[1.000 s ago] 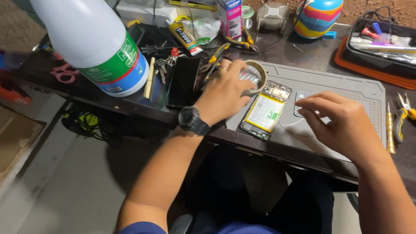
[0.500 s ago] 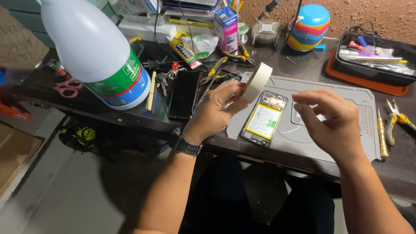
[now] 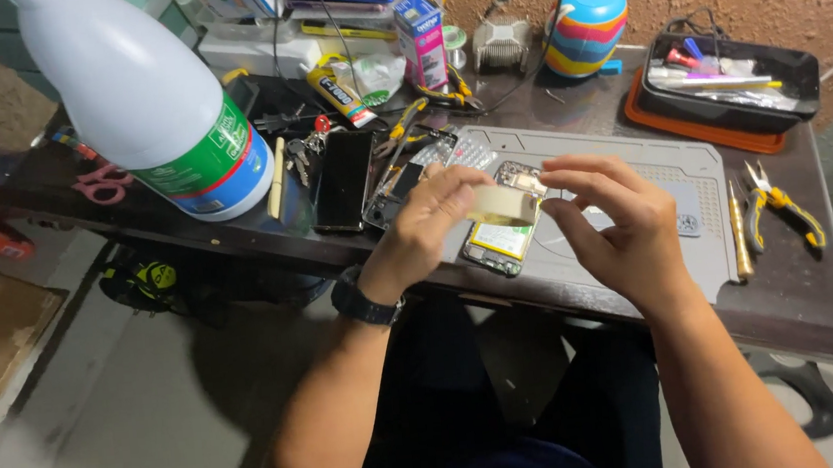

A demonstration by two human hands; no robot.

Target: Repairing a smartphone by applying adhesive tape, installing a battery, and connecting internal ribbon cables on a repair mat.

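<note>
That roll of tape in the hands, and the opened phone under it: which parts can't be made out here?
- Roll of tape, head view: the left hand and right hand cover both ends; whether a strip is being peeled is too small to tell.
- Opened phone, head view: the tape and fingers hide its upper half.
- White bottle, head view: its top is cut off by the frame edge.

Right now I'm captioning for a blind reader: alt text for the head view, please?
Both hands, left hand and right hand, hold a pale roll of tape above an opened phone with a yellow-green battery on a grey repair mat. A big white plastic bottle stands at left.
</note>
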